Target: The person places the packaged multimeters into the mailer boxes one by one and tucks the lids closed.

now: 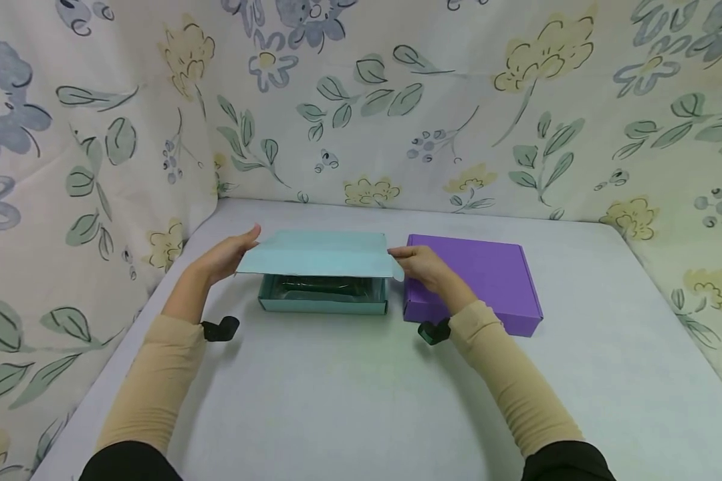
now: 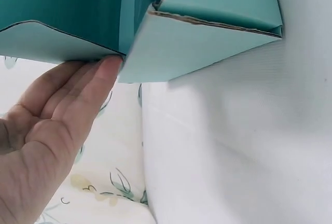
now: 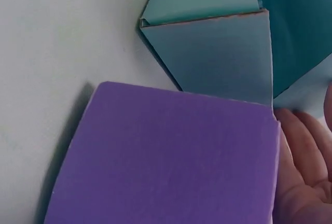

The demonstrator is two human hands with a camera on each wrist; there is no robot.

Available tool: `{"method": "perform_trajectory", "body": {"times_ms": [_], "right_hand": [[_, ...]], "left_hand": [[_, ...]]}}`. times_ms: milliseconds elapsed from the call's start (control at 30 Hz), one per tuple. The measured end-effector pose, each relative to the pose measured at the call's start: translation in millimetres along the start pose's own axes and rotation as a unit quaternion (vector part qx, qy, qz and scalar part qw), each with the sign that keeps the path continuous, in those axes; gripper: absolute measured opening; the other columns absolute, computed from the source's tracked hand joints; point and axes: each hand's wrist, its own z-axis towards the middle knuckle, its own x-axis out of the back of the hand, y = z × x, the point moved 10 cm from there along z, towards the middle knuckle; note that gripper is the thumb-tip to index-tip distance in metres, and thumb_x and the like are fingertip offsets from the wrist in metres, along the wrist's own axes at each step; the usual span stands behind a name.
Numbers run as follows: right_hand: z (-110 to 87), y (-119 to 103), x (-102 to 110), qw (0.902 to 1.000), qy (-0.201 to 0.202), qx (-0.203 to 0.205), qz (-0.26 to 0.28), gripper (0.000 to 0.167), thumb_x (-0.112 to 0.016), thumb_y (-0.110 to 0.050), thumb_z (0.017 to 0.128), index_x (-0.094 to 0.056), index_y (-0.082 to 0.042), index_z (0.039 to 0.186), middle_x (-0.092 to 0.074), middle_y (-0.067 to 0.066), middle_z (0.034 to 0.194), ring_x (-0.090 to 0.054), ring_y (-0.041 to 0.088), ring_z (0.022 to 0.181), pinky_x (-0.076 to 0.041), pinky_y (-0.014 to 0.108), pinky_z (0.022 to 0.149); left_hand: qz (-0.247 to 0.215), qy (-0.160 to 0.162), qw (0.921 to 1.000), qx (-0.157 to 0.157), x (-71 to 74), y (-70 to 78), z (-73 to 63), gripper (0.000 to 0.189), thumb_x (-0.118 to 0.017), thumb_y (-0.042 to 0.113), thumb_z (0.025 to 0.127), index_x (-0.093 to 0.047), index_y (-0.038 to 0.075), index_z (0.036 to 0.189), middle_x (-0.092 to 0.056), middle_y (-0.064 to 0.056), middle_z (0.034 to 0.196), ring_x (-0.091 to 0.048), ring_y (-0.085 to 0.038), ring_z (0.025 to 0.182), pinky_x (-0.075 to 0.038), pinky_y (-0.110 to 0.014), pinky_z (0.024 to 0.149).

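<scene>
A light teal cardboard box (image 1: pixel 323 306) sits on the table with its hinged lid (image 1: pixel 319 252) raised partway over it. Through the front gap shows a dark, glossy, long item (image 1: pixel 325 286); the lid hides the rest of the inside. My left hand (image 1: pixel 225 257) is at the lid's left side, its straight fingertips (image 2: pixel 108 68) touching the lid near the box's corner. At the lid's right side is my right hand (image 1: pixel 421 266), fingers extended along the side flap (image 3: pixel 306 97). Part of this hand lies behind the purple box (image 3: pixel 171 156) in the right wrist view.
The closed purple box (image 1: pixel 475 277) stands just right of the teal one, under my right wrist. A white cloth covers the table (image 1: pixel 337 387). Floral curtains (image 1: pixel 361 133) hang along the back and both sides.
</scene>
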Motion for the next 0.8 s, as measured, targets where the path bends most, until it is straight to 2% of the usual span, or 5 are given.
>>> {"method": "perform_trajectory", "body": {"times_ms": [233,433,600,700,800], "right_hand": [[-1.7,1,-2,0.9998,0.001,0.021,0.007,0.047,-0.049,0.008,0.095,-0.044,0.006,0.142,-0.045,0.023,0.144,-0.042,0.031,0.134,-0.038,0.040,0.109],[-3.2,0,0,0.9986,0.009,0.048,-0.022,0.045,-0.049,0.009,0.094,-0.048,0.008,0.138,-0.051,0.025,0.137,-0.048,0.032,0.129,-0.042,0.039,0.105],[-13.3,0,-3,0.9974,0.015,0.044,-0.055,0.040,-0.050,-0.002,0.099,-0.050,0.005,0.138,-0.050,0.021,0.140,-0.043,0.031,0.134,-0.039,0.042,0.108],[-24.0,-3,-4,0.9977,0.031,0.053,-0.030,0.040,-0.044,-0.012,0.104,-0.046,0.006,0.141,-0.046,0.022,0.144,-0.040,0.033,0.135,-0.035,0.044,0.110],[-40.5,-9,0,0.9924,0.085,0.087,0.021,0.043,-0.040,-0.019,0.106,-0.046,0.008,0.140,-0.048,0.022,0.142,-0.045,0.034,0.132,-0.036,0.042,0.110]], "left_hand": [[0.028,0.009,0.9995,0.007,-2.5,-3.9,-1.1,0.078,-0.042,0.051,0.101,-0.029,-0.011,0.147,-0.037,-0.028,0.146,-0.038,-0.033,0.130,-0.021,-0.053,0.115],[0.023,0.008,0.9997,0.001,-7.8,-6.7,-2.7,0.078,-0.044,0.047,0.101,-0.025,-0.013,0.147,-0.026,-0.027,0.154,-0.023,-0.038,0.142,-0.017,-0.054,0.116],[0.012,0.022,0.9996,-0.011,-9.0,-7.5,-8.7,0.079,-0.043,0.047,0.102,-0.018,-0.011,0.149,-0.018,-0.027,0.156,-0.016,-0.040,0.144,-0.015,-0.055,0.116],[0.004,0.028,0.9994,-0.021,-11.1,-7.0,-15.3,0.079,-0.040,0.048,0.103,-0.015,-0.010,0.151,-0.012,-0.025,0.158,-0.011,-0.040,0.145,-0.012,-0.057,0.116],[-0.001,0.032,0.9987,-0.039,-13.6,-5.2,-26.4,0.077,-0.034,0.049,0.104,-0.013,-0.008,0.152,-0.009,-0.023,0.159,-0.008,-0.038,0.146,-0.010,-0.056,0.116]]}}
